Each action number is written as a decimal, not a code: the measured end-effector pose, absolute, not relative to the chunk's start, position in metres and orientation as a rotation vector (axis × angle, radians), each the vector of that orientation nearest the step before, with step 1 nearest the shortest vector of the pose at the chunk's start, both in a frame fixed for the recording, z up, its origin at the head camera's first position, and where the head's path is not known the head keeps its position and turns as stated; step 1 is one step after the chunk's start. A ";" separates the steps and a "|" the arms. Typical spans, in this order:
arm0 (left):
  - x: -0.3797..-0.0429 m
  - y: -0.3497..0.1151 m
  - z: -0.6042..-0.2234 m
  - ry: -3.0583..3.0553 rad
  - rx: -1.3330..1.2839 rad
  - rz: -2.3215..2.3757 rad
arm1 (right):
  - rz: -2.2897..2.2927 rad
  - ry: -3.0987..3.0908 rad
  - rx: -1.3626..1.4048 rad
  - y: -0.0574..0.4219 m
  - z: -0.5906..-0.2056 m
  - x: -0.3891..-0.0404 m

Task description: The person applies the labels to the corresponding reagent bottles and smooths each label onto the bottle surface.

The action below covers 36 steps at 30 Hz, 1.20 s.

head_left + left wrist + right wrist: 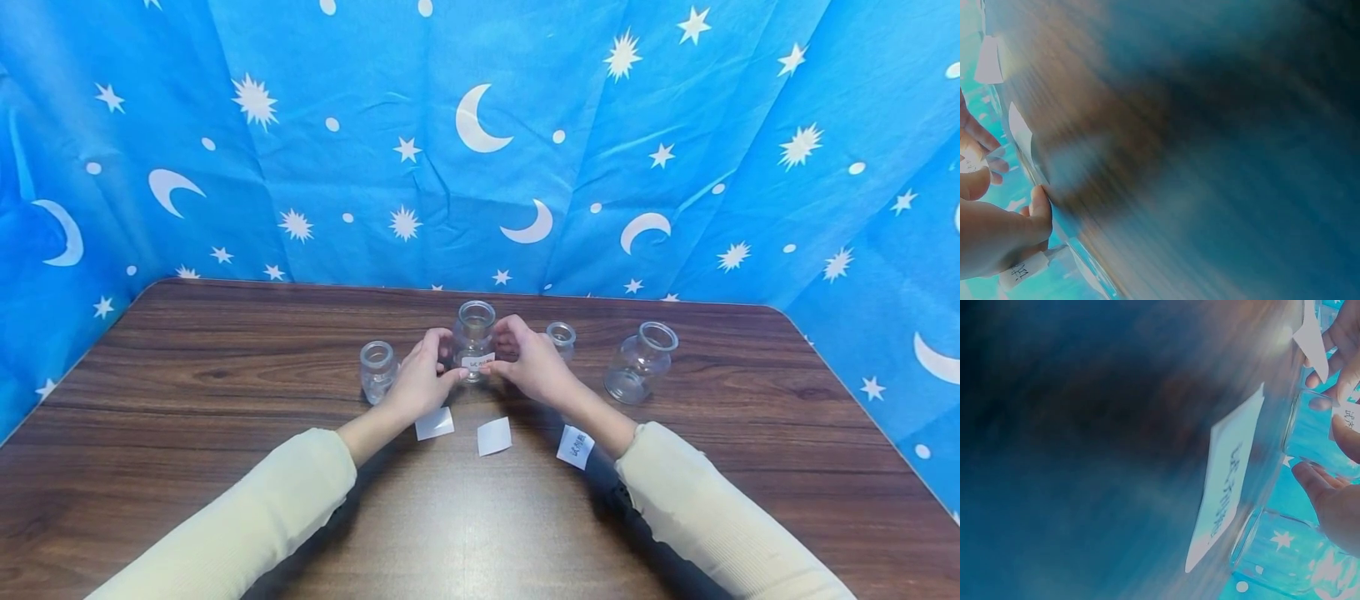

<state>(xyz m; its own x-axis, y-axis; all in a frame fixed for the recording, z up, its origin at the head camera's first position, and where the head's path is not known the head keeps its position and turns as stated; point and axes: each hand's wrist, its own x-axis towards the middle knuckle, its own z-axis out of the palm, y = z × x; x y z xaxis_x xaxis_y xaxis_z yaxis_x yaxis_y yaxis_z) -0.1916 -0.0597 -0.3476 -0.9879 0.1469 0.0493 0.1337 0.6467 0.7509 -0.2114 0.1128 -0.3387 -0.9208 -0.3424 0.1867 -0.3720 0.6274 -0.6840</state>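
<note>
A clear glass jar (476, 327) stands mid-table, a white handwritten label (477, 362) across its lower front. On its left side my left hand (423, 377) curls round, the thumb at the label's left edge. From the other side my right hand (536, 364) cups the jar, its thumb (1347, 439) on the label's right part. The fingers of both hands reach toward the back and are partly hidden. A smaller glass jar (377, 367) stands beside the left hand; the left wrist view shows a written label (1022, 271) on it.
Behind the right hand is a small jar (561, 335), partly covered. A larger jar (640, 367) stands farther right. Two blank-looking white paper pieces (435, 424) (494, 437) and a written one (575, 447) lie in front. Blue star-patterned cloth (480, 192) hangs behind the wooden table (225, 375).
</note>
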 end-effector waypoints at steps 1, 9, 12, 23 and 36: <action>-0.192 -0.060 -0.348 2.832 0.242 1.295 | 1.199 -2.799 0.613 0.113 -0.339 -0.212; -0.196 -0.062 -0.350 2.827 0.251 1.295 | 1.174 -2.778 0.653 0.113 -0.341 -0.214; -0.196 -0.062 -0.351 2.845 0.263 1.289 | 1.151 -2.777 0.658 0.114 -0.342 -0.214; -0.195 -0.063 -0.349 2.847 0.232 1.294 | 1.082 -2.793 0.681 0.114 -0.342 -0.215; -0.195 -0.064 -0.350 2.834 0.267 1.294 | 1.109 -2.751 0.733 0.116 -0.343 -0.214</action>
<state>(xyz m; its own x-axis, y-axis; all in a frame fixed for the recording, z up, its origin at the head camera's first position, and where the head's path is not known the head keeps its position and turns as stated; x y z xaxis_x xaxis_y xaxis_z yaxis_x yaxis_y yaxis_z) -0.1948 -0.0637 -0.3496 -0.9853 0.1608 0.0571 0.1485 0.6431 0.7512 -0.2145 0.1157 -0.3433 -0.8813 -0.4002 0.2513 -0.4626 0.6220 -0.6317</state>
